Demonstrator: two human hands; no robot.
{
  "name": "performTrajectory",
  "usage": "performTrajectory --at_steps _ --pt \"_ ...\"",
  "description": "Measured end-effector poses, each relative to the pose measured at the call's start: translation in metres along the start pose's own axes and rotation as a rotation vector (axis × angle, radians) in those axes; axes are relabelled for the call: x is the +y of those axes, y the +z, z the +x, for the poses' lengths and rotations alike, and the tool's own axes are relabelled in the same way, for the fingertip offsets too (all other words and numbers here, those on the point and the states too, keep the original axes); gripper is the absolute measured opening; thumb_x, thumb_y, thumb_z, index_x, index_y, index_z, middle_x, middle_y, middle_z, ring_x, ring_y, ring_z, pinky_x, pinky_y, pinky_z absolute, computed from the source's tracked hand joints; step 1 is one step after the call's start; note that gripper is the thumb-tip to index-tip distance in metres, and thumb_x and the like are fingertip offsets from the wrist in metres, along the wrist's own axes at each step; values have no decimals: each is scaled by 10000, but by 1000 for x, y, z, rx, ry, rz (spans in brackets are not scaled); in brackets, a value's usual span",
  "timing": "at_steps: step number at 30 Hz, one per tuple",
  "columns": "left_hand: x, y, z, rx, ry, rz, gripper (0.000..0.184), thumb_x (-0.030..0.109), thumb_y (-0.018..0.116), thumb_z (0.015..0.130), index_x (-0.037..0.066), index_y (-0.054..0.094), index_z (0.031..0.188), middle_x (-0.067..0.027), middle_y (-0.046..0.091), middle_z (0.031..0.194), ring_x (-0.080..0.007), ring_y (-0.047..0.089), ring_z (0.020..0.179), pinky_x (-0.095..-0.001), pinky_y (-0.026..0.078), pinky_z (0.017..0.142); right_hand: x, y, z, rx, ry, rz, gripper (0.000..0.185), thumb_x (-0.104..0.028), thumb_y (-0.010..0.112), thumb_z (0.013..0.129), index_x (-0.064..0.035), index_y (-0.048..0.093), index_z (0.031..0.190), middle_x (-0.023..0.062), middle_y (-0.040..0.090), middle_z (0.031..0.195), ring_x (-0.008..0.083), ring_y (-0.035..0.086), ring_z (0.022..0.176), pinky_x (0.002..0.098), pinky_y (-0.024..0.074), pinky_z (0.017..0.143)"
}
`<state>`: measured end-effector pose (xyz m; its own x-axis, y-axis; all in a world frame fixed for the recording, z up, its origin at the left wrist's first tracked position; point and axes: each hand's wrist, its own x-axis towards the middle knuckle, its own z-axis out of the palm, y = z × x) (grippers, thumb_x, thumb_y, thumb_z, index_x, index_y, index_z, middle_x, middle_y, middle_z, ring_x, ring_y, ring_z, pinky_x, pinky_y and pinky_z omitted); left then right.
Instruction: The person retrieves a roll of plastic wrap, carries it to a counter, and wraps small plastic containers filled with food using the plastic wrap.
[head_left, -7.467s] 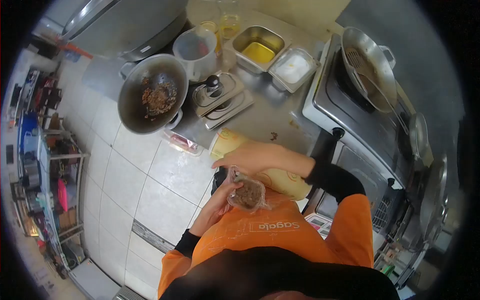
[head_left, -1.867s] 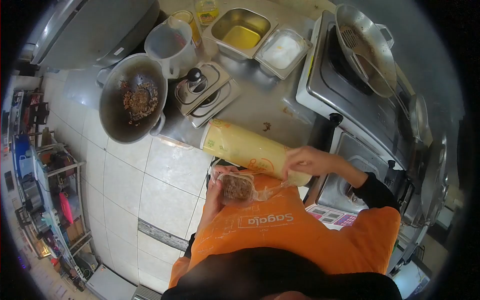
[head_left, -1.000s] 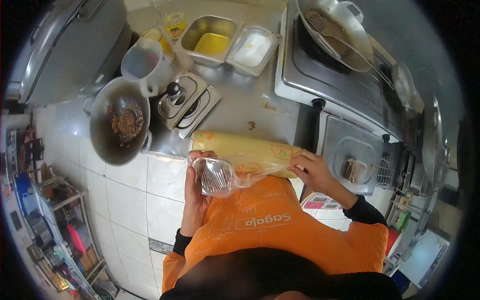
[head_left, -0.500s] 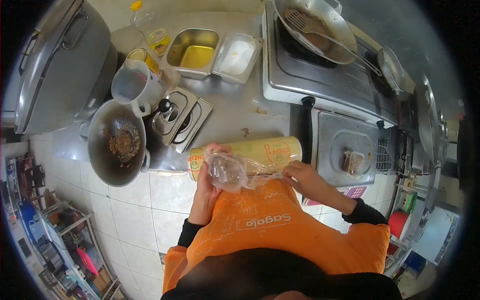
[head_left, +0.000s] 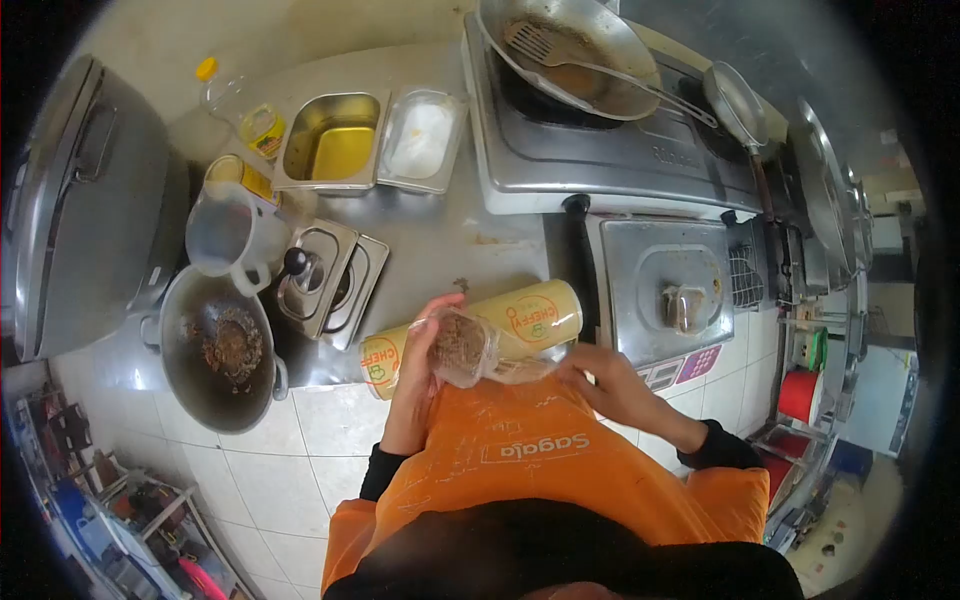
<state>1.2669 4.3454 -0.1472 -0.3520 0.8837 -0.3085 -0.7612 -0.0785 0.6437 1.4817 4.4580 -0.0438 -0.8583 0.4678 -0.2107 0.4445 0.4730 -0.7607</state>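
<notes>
My left hand (head_left: pixel 412 385) is wrapped around a small clear plastic container (head_left: pixel 462 350) with brown, crumbly food inside. Clear plastic film (head_left: pixel 525 366) stretches from its right side toward my right hand (head_left: pixel 608 385), whose fingers are pinched on the film's edge. Just beyond both hands lies a large yellow cling film roll (head_left: pixel 540 312) printed with red and green marks, partly hidden by the container and my left fingers. The orange apron (head_left: pixel 520 440) is directly below.
A wok (head_left: pixel 220 345) with brown crumbs, a plastic jug (head_left: pixel 225 230), metal lids (head_left: pixel 335 290) and an oil-filled pan (head_left: pixel 340 150) stand left. A stove (head_left: pixel 620 160) carries a frying pan (head_left: pixel 590 75) with a spatula. Another small pack (head_left: pixel 687 308) rests on a metal lid (head_left: pixel 640 260).
The container has turned in my left hand, so its brown contents now show. My right hand still pinches the film. The whole view has shifted slightly.
</notes>
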Motion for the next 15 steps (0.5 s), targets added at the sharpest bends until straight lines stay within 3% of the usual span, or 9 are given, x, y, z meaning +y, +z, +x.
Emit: performTrajectory --at_steps 1,2,3,5,6,8,12,14,15 --pt "-2 -3 4 -40 -10 -9 488 448 560 852 35 535 1110 -69 545 1048 -173 555 969 -304 481 812 15 6 4 49 -4 -13 105 -49 632 819 2 578 894 134 567 765 284 550 704 351 436 609" --pt "-3 -5 8 -78 -20 -18 473 470 489 887 48 537 1095 -72 526 1084 -185 538 1001 -312 462 837 21 9 9 9 169 26 66 -62 575 863 -5 556 891 143 567 768 284 550 692 353 437 614" --pt "-3 -3 13 -79 -27 -20 473 470 489 887 48 537 1095 -72 526 1084 -185 538 1001 -312 462 837 33 19 11 9 176 28 66 -62 575 863 -5 556 891 143 567 768 284 550 692 353 437 614" --pt "1 5 23 -53 46 224 436 439 423 927 34 552 1024 -104 561 1084 -196 556 983 -322 466 841 50 34 16 -103 173 -87 85 -93 547 890 -9 543 897 142 568 778 259 556 663 343 443 623" --pt "0 6 23 -53 44 226 436 439 423 927 34 552 1024 -104 561 1084 -196 556 983 -322 466 841 51 37 16 -101 173 -84 85 -93 547 890 -9 543 897 142 568 778 259 556 663 343 443 623" --pt "-1 8 23 13 50 291 426 409 386 952 23 559 998 -131 599 1043 -204 579 952 -335 474 837 44 40 15 7 261 211 193 -186 503 917 -5 560 953 174 600 795 308 596 727 382 451 655" --pt "0 5 20 25 -56 234 382 350 412 973 11 576 1037 -98 628 997 -168 597 923 -298 468 850 2 14 6 -76 452 202 176 -146 545 885 -27 579 1010 155 631 826 302 618 772 372 470 710" --pt "6 13 17 125 -184 208 432 376 355 987 8 580 1016 -113 628 981 -172 610 893 -304 475 841 -11 5 2 83 -121 -207 239 -124 601 841 -37 586 1063 127 643 842 298 624 794 370 485 753" --pt "8 14 19 122 -191 210 432 376 355 987 8 580 1016 -113 628 981 -172 610 893 -304 475 841 -10 4 2 87 -114 -205 239 -124 601 841 -37 586 1063 127 643 842 298 624 794 370 485 753"
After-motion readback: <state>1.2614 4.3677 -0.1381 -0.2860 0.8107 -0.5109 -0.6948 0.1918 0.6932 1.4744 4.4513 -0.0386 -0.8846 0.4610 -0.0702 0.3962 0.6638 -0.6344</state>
